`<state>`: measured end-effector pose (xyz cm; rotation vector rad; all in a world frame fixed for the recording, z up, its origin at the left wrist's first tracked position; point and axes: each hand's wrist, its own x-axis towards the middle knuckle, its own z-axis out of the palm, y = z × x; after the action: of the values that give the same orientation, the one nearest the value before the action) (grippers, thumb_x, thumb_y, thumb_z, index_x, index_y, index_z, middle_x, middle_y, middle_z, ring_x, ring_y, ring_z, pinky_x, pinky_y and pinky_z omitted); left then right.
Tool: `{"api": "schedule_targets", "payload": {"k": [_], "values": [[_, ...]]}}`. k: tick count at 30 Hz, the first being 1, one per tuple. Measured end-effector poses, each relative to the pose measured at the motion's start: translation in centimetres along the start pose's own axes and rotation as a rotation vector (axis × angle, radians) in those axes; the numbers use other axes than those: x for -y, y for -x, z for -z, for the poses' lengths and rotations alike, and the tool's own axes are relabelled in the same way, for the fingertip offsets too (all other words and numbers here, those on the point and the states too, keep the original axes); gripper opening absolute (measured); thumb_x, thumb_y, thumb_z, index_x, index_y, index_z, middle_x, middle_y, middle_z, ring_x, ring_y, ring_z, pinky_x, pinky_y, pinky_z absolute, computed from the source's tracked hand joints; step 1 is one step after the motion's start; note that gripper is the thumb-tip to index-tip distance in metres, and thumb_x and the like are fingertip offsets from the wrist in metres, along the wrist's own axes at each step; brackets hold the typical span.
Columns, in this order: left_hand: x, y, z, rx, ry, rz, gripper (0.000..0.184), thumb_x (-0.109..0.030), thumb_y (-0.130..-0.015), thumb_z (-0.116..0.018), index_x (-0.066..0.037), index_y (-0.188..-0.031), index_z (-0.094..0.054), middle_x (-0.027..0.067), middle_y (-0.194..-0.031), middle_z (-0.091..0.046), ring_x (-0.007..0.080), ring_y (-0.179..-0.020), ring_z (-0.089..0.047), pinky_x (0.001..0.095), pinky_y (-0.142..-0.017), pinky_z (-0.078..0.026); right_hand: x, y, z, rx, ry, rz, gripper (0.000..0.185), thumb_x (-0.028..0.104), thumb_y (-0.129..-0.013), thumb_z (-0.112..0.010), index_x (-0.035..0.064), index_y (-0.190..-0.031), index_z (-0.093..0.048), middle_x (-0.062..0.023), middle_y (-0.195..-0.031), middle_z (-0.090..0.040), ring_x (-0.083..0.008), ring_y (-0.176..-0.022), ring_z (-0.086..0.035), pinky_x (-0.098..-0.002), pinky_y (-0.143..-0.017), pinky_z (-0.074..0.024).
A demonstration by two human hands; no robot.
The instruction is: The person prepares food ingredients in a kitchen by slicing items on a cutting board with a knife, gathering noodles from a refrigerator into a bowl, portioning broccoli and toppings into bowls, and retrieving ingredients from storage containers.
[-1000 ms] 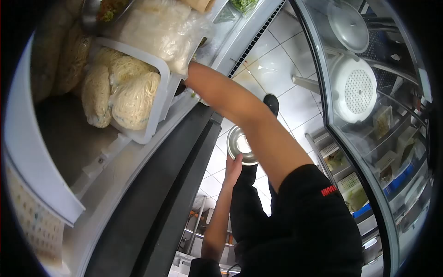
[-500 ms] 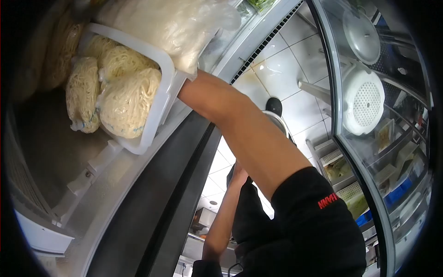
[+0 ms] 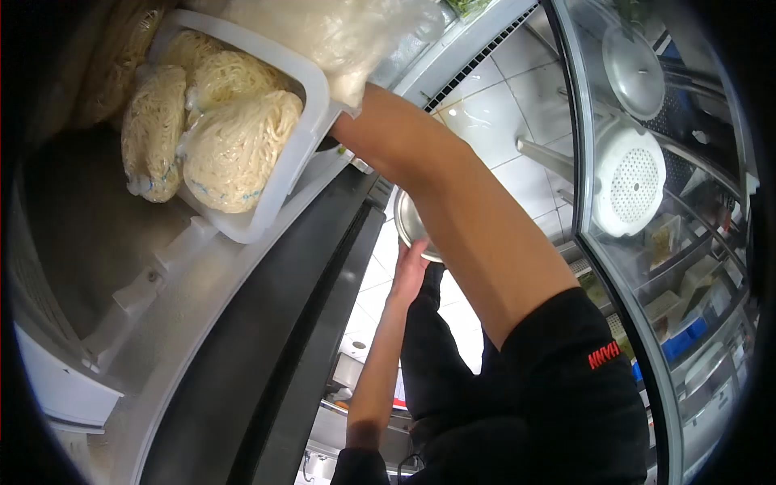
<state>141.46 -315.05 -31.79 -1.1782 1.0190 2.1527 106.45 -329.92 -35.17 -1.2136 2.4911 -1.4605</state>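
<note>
My left hand (image 3: 411, 271) is closed on the rim of a round metal bowl (image 3: 411, 218), low beside the dark fridge front; my right forearm covers part of the bowl. My right arm reaches up and left into the fridge. Only the wrist end of my right hand (image 3: 349, 125) shows, beside a white plastic tub (image 3: 317, 97) and under a cloudy plastic bag (image 3: 343, 48). Its fingers are hidden, so what they touch cannot be seen. Inside the tub lie several clear bags of pale noodles (image 3: 238, 153).
A glass fridge door (image 3: 594, 214) stands open on the right. Beyond it are a white perforated stool (image 3: 634, 182) and shelves with containers. White floor tiles (image 3: 493, 113) lie below. The dark fridge front (image 3: 267, 307) runs diagonally beneath the tub.
My left hand has come up towards the fridge with the metal bowl, which now shows more beside my right forearm. The view has shifted slightly; my right arm still reaches in.
</note>
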Motion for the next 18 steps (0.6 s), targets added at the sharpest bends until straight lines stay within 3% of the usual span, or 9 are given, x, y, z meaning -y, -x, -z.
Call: {"api": "schedule_targets", "payload": {"k": [3, 5, 9, 10, 15, 17, 18], "values": [[-0.8, -1.1, 0.3, 0.012, 0.206, 0.012, 0.058, -0.017, -0.094, -0.055, -0.003, -0.144, -0.031, 0.0116, -0.138, -0.046, 0.0207, -0.128, -0.046, 0.0364, -0.11, -0.035, -0.8, 1.1, 1.4, 0.025, -0.024, 0.008, 0.041, 0.022, -0.077, -0.072, 0.006, -0.114, -0.064, -0.0167, -0.106, -0.068, -0.0313, -0.102, -0.063, -0.0404, -0.089, -0.0494], [-2.1, -0.8, -0.6, 0.006, 0.222, -0.1, 0.056, -0.016, -0.095, -0.055, -0.003, -0.144, -0.032, 0.0115, -0.137, -0.047, 0.0201, -0.128, -0.046, 0.0363, -0.11, -0.035, -1.4, 1.4, 2.3, 0.037, -0.045, 0.014, 0.041, 0.022, -0.077, -0.072, 0.0061, -0.114, -0.064, -0.0166, -0.106, -0.068, -0.0312, -0.102, -0.063, -0.0403, -0.089, -0.0495], [-4.2, -1.4, -1.9, 0.065, 0.148, -0.176, 0.054, -0.017, -0.096, -0.056, -0.005, -0.144, -0.033, 0.0115, -0.135, -0.05, 0.0207, -0.123, -0.052, 0.0379, -0.105, -0.04, -3.0, 2.0, 5.1, 0.055, -0.09, 0.023, 0.042, 0.023, -0.077, -0.072, 0.0063, -0.114, -0.064, -0.0164, -0.105, -0.068, -0.031, -0.102, -0.064, -0.0402, -0.089, -0.0498], [-4.3, -1.9, -1.9, 0.032, 0.132, -0.187, 0.046, -0.012, -0.096, -0.054, -0.004, -0.139, -0.038, 0.0107, -0.134, -0.052, 0.0227, -0.121, -0.055, 0.0424, -0.103, -0.047, -3.1, 2.2, 5.7, 0.055, -0.1, 0.029, 0.042, 0.023, -0.077, -0.072, 0.0063, -0.114, -0.064, -0.0164, -0.105, -0.068, -0.031, -0.102, -0.064, -0.0402, -0.089, -0.0498], [-6.5, -2.4, -3.8, 0.028, 0.08, -0.219, 0.043, -0.009, -0.099, -0.054, -0.006, -0.139, -0.038, 0.0099, -0.134, -0.052, 0.0217, -0.122, -0.055, 0.0416, -0.105, -0.047, -3.3, 4.6, 13.0, 0.101, -0.227, 0.047, 0.042, 0.024, -0.077, -0.073, 0.0065, -0.114, -0.064, -0.0162, -0.104, -0.069, -0.0307, -0.101, -0.064, -0.0401, -0.088, -0.0501], [-7.1, -2.8, -4.3, 0.04, 0.075, -0.229, 0.043, -0.009, -0.099, -0.054, -0.007, -0.139, -0.038, 0.0094, -0.135, -0.052, 0.0215, -0.122, -0.055, 0.0408, -0.104, -0.048, -1.8, 7.4, 17.4, 0.232, -0.311, -0.017, 0.042, 0.024, -0.077, -0.073, 0.0066, -0.115, -0.064, -0.0161, -0.104, -0.069, -0.0307, -0.101, -0.064, -0.04, -0.088, -0.0502], [-7.2, -3.0, -4.7, 0.064, 0.083, -0.223, 0.043, -0.009, -0.099, -0.054, -0.007, -0.139, -0.038, 0.0091, -0.135, -0.051, 0.0214, -0.122, -0.055, 0.0413, -0.104, -0.048, 0.3, 8.9, 20.2, 0.416, -0.328, -0.131, 0.051, 0.025, -0.075, -0.075, 0.0059, -0.121, -0.061, -0.0167, -0.106, -0.068, -0.0319, -0.102, -0.064, -0.0399, -0.091, -0.0495]]}}
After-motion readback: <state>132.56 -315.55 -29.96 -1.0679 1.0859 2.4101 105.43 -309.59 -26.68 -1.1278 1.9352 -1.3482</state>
